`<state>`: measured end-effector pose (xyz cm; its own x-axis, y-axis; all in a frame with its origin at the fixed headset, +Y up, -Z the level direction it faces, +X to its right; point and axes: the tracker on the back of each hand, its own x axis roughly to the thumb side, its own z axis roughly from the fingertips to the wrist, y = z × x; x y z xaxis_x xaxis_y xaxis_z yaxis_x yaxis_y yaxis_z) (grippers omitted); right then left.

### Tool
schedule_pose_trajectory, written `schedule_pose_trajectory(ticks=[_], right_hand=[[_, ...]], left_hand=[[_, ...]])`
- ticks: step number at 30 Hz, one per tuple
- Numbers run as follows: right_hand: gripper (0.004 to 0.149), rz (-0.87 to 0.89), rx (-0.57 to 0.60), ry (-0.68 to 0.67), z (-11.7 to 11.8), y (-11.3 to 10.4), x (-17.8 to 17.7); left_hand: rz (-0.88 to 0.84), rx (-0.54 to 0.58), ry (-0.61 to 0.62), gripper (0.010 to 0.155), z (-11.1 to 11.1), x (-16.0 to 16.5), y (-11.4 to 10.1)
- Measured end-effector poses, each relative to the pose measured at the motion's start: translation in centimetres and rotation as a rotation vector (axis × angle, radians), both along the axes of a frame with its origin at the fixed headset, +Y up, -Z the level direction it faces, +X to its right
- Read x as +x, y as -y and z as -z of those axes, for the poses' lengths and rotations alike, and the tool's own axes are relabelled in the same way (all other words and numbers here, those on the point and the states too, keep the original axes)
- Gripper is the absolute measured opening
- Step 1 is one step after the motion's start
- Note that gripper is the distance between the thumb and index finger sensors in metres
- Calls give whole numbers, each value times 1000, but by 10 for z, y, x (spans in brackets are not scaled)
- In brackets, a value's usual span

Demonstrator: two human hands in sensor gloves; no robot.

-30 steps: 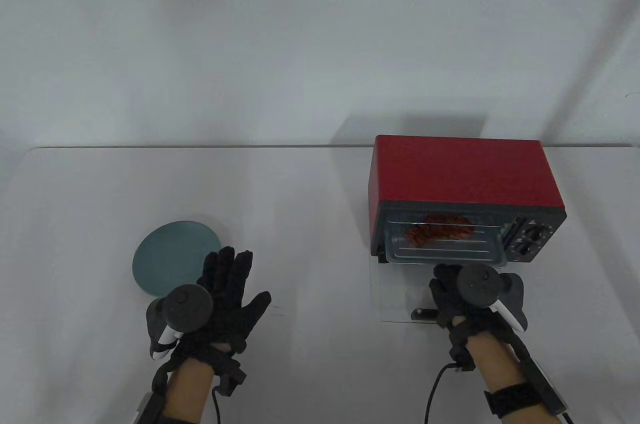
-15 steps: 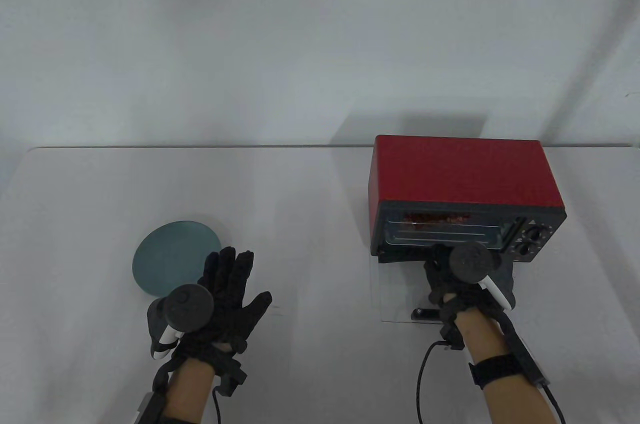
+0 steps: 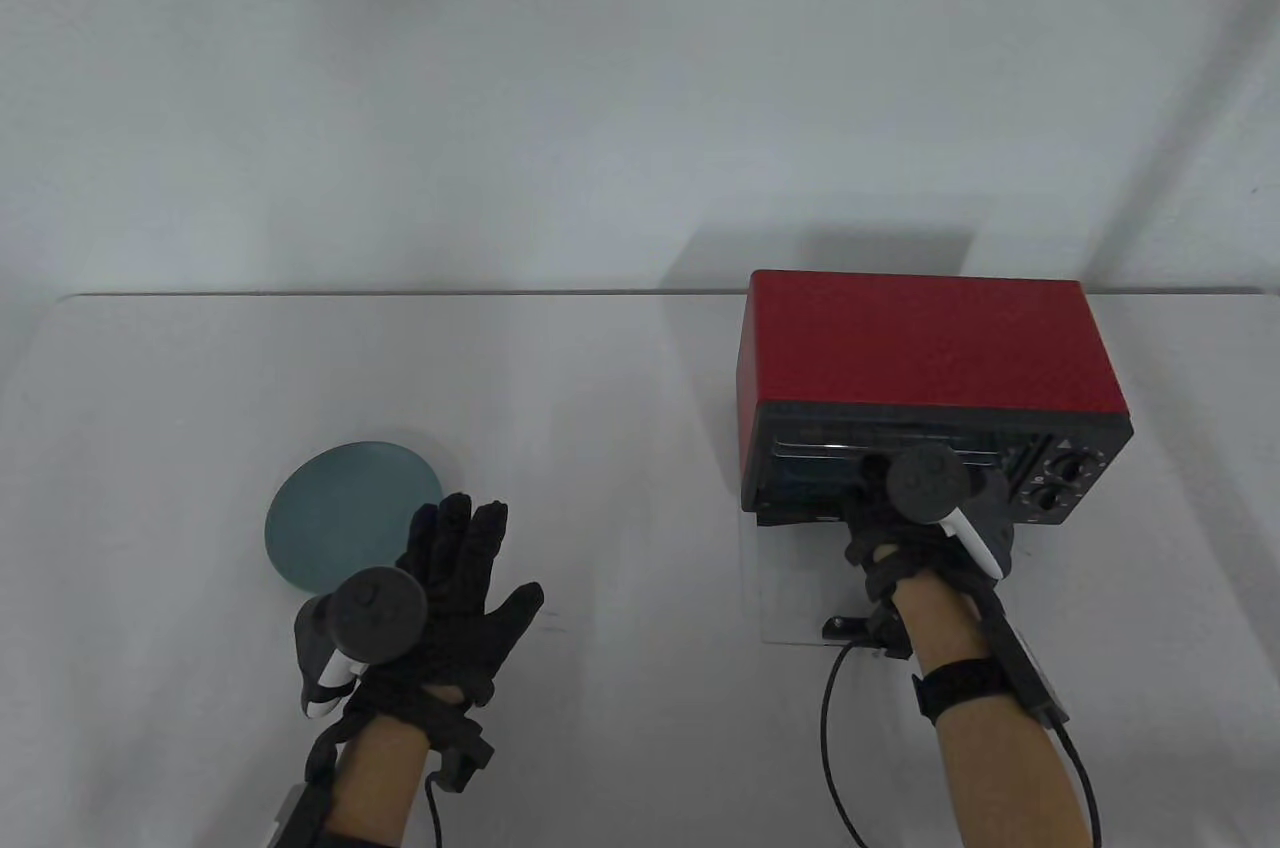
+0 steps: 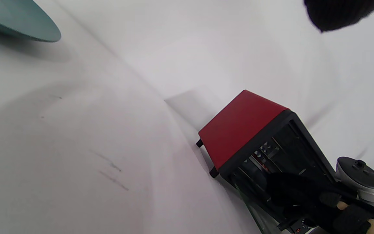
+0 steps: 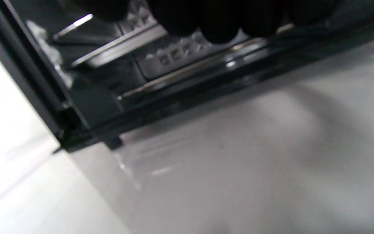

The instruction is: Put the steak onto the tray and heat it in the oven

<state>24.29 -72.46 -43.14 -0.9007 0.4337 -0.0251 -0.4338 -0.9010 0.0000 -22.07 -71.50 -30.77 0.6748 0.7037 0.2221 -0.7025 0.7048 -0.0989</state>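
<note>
The right hand point(image 3: 900, 513) reaches into the mouth of the red oven point(image 3: 930, 358), fingers point(image 5: 219, 22) against the tray point(image 5: 187, 55) inside; their grip cannot be told. The steak is barely visible within. The left hand point(image 3: 440, 588) lies flat, fingers spread, on the table point(image 3: 620, 488) beside a teal plate point(image 3: 340, 508).

Left hand point(image 3: 455, 588): we hold it flat, palm down, fingers point(image 3: 462, 528) straight and a little spread, thumb out to the right, forearm bare below the glove. Right hand point(image 3: 905, 528): we reach it forward on an outstretched forearm, fingertips point(image 5: 219, 31) side by side in the right wrist view; whether they grip or only press we cannot tell.
</note>
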Motion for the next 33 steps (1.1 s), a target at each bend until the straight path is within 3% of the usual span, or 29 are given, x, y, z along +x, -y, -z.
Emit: schedule_pose_trajectory(ticks=[6,10,12,15,18,21,24,33], right_hand=[[69,31,6,11,-17,-5,9],[64,172,61,-2,-44,-31,25],[62,268,146,4,-68,-57,42],[62,373,206,82,-95,-70,72],[63,444,195,230,-109,-54,104],[63,476,7,377,-117,-17,135],[62,458,-110,452,-119,0,146],[62,423,-286,509,-113,24,140]], left_hand=[[-1,6,1,85,0,0,-1],[3,14,-1,85,0,-1,-1],[10,16,-3,85,-1,-1,-1],[8,16,-7,85,-1,-1,-1],[16,18,-8,85,-1,-1,-1],[20,17,-4,85,-1,-1,-1],[23,22,2,85,-1,0,-1],[56,26,34,85,0,7,0]])
